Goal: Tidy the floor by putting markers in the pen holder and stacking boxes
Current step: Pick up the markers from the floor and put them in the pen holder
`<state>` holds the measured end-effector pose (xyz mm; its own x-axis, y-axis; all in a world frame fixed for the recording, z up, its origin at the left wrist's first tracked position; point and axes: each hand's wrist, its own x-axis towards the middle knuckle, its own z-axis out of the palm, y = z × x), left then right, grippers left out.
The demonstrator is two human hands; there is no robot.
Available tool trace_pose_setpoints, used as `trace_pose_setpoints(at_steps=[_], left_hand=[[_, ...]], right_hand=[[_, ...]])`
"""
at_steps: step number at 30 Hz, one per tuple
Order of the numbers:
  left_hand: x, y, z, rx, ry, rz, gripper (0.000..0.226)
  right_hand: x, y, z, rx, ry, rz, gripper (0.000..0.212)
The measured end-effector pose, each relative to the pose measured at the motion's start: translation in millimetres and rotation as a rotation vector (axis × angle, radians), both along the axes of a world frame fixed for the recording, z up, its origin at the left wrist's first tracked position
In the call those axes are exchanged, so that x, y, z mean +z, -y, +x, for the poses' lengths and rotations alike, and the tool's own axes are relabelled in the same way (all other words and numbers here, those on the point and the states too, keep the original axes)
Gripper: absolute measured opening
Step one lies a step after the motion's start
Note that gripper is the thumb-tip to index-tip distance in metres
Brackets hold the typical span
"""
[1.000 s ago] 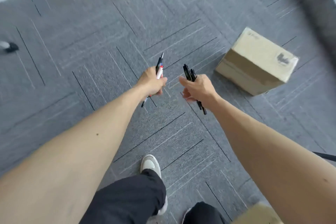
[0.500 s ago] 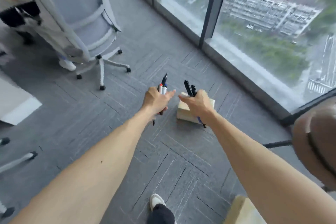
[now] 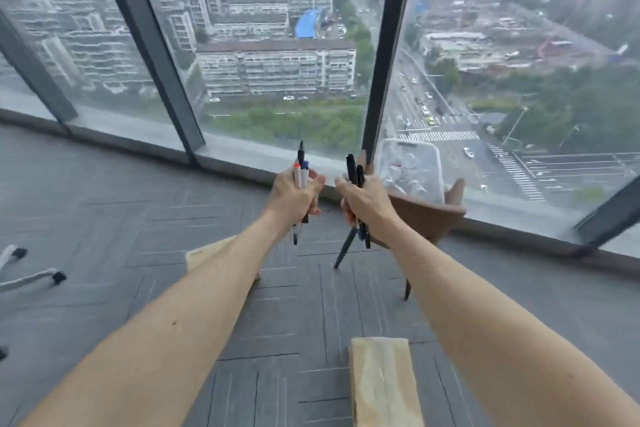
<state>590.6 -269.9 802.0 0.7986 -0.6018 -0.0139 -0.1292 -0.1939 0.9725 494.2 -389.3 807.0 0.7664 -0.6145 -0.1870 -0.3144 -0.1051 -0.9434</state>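
Note:
My left hand (image 3: 294, 198) is closed around a bunch of markers (image 3: 301, 170) with red, blue and black caps, held upright. My right hand (image 3: 367, 204) grips two or three black markers (image 3: 353, 168), also upright. Both hands are stretched out in front of me at chest height. One cardboard box (image 3: 381, 385) lies on the grey carpet near my right arm. A second cardboard box (image 3: 204, 253) peeks out behind my left forearm. A clear plastic container (image 3: 412, 166) stands on a brown chair just right of my right hand; whether it is the pen holder I cannot tell.
The brown chair (image 3: 429, 215) with thin dark legs stands by the floor-to-ceiling window (image 3: 277, 62). A dark window post (image 3: 384, 52) rises behind my right hand. Office chair wheels (image 3: 31, 274) show at the left edge. Grey carpet (image 3: 138, 218) lies between.
My view has swung up from the floor to the window. The brown chair with the clear container has come into view. Both hands still hold their markers out in front.

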Motion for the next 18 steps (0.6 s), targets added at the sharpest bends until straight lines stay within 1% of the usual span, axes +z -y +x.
trace_pose_setpoints(at_steps=[3, 6, 8, 12, 14, 18], left_hand=[[16, 76, -77, -0.162, -0.035, -0.041, 0.012], [34, 143, -163, -0.306, -0.06, -0.072, 0.009], [48, 185, -224, -0.401, -0.081, -0.1, 0.009], [75, 256, -345, -0.596, -0.083, -0.105, 0.011], [86, 286, -409, -0.7, -0.058, -0.112, 0.015], [101, 330, -532, -0.914, -0.03, -0.121, 0.014]], right_hand=[[14, 64, -94, -0.148, 0.042, 0.046, 0.032], [33, 116, -195, -0.281, 0.072, -0.002, 0.031], [47, 144, -264, -0.385, 0.109, 0.0, 0.029], [70, 178, -401, -0.607, 0.192, -0.015, 0.026], [78, 189, -468, -0.731, 0.212, -0.061, 0.025], [91, 200, -589, -0.974, 0.224, -0.149, 0.027]])
